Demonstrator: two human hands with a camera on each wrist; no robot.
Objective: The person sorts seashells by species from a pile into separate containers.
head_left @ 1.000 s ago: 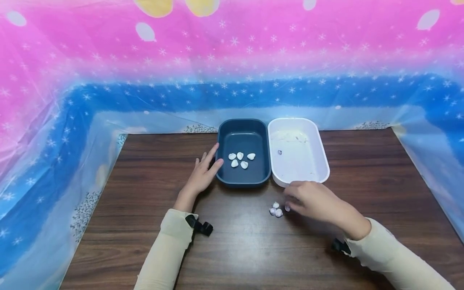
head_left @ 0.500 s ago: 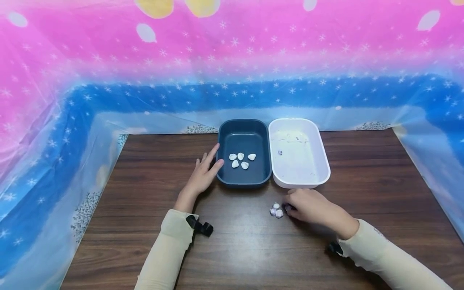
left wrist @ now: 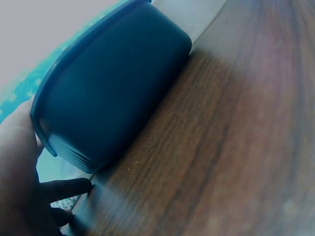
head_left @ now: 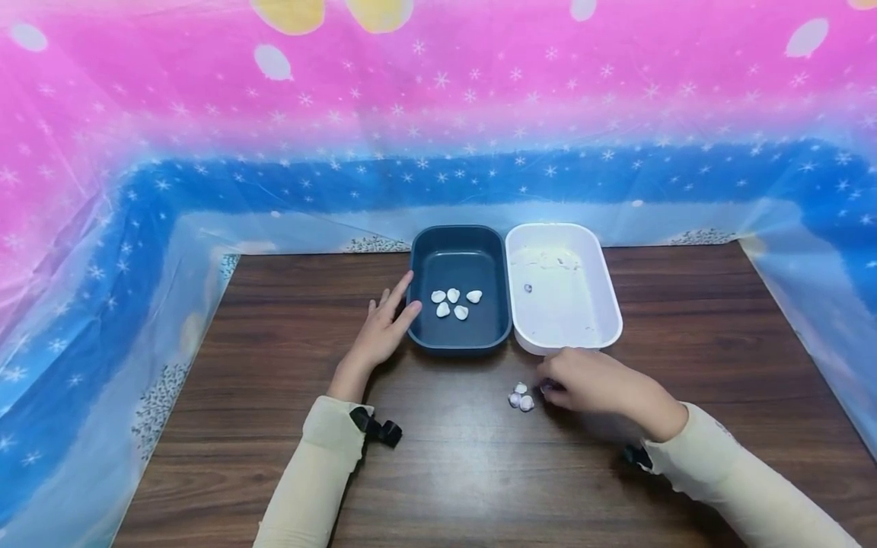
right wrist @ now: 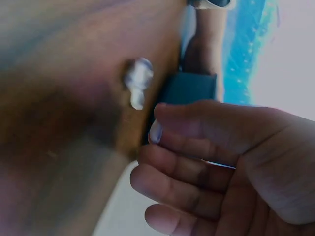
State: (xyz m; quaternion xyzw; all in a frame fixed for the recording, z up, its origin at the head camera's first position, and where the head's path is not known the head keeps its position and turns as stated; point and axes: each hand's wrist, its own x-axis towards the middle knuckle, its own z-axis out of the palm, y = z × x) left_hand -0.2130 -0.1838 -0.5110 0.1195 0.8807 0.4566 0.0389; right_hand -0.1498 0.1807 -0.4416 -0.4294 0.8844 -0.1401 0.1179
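My left hand (head_left: 380, 331) rests against the left side of a dark blue tray (head_left: 460, 346), thumb at the rim and fingers spread along the wall. Several white seashells (head_left: 461, 312) lie on that tray's floor. With thumb and forefinger, my right hand (head_left: 592, 384) pinches a small pale seashell (right wrist: 156, 132), plain in the right wrist view and mostly covered by the fingers in the head view. Just left of those fingertips, a cluster of three pale purple-tinged seashells (head_left: 526, 403) sits on the table. One small purplish seashell (head_left: 527, 288) lies inside a white tray (head_left: 612, 304).
Both trays stand side by side near the back of the brown wooden table (head_left: 438, 487). Behind and around it hangs a pink and blue snowflake cloth (head_left: 438, 175). A black wrist camera (head_left: 384, 430) is strapped to the left sleeve.
My right hand dipped towards the table's front, then rose a little, staying beside the shell cluster. The shell at its fingertips is now more covered by them. My left hand has not moved.
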